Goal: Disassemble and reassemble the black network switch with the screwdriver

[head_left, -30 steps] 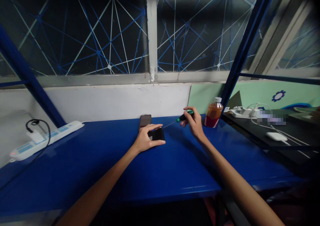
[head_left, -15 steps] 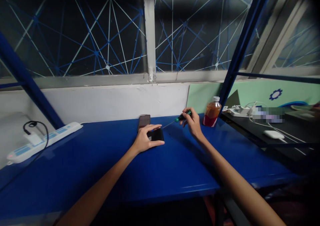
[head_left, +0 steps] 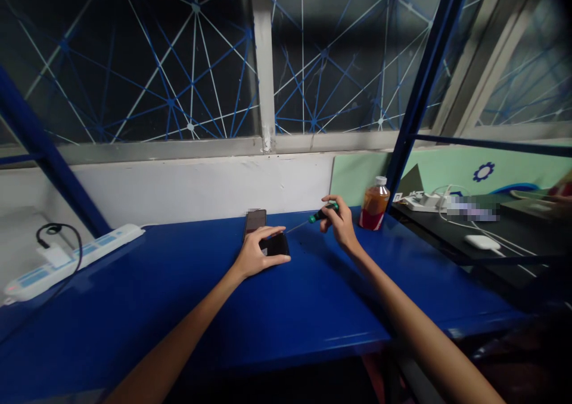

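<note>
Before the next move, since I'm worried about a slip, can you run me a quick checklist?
1. Left hand steadying the black object, thumb and fingers on opposite sides: ok.
2. Right hand gripping the screwdriver by its handle: ok.
3. Screwdriver tip seated: cannot tell, too small to see.
4. Left hand well away from the tip: not ok, a finger lies close by.
5. Bottle upright and capped: ok.
</note>
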A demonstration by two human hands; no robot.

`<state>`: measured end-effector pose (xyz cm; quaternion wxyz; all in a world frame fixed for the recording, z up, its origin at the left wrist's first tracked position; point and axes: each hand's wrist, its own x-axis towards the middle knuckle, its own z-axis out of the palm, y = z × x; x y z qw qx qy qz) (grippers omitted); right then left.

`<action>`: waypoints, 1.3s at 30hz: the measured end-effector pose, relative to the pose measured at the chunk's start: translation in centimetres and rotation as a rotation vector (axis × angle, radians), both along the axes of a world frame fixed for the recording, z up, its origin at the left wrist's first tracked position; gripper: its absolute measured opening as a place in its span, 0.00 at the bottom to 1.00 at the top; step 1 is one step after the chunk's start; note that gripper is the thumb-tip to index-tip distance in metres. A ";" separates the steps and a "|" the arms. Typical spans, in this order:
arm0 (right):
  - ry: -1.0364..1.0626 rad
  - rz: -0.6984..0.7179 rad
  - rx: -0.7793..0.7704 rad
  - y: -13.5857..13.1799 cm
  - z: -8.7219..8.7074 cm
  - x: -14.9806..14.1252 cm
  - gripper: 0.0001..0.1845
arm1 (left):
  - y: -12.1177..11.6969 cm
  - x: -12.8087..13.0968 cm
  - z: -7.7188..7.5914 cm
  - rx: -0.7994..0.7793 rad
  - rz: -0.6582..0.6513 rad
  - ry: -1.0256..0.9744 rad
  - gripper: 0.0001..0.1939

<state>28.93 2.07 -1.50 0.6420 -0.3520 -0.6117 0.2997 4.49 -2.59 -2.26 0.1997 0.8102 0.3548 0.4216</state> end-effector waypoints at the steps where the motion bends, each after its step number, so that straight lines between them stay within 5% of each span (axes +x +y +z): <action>1: 0.020 0.013 0.000 0.1 0.0 0.0 0.14 | 0.0 0.0 0.0 -0.001 -0.001 0.001 0.31; 9: -0.083 -0.225 0.049 -0.6 0.3 -0.5 0.14 | 0.0 0.0 0.2 -0.012 -0.005 0.008 0.31; 15: 0.013 -0.020 -0.019 0.3 -0.1 -0.2 0.12 | 0.1 -0.1 0.0 -0.006 -0.002 0.019 0.31; 23: -0.100 -0.205 0.066 -0.7 0.3 -0.5 0.15 | 0.0 -0.1 0.1 0.008 0.001 0.018 0.31; 27: -0.072 -0.115 0.032 -0.2 0.0 -0.4 0.13 | 0.1 -0.1 0.0 0.014 0.006 0.019 0.31; 34: -0.096 -0.162 0.025 -0.4 0.3 -0.5 0.19 | 0.1 -0.3 0.1 0.017 0.015 0.009 0.32; 39: -0.011 0.006 -0.001 -0.2 0.4 -0.5 0.26 | 0.1 -0.2 0.2 0.019 0.014 0.004 0.32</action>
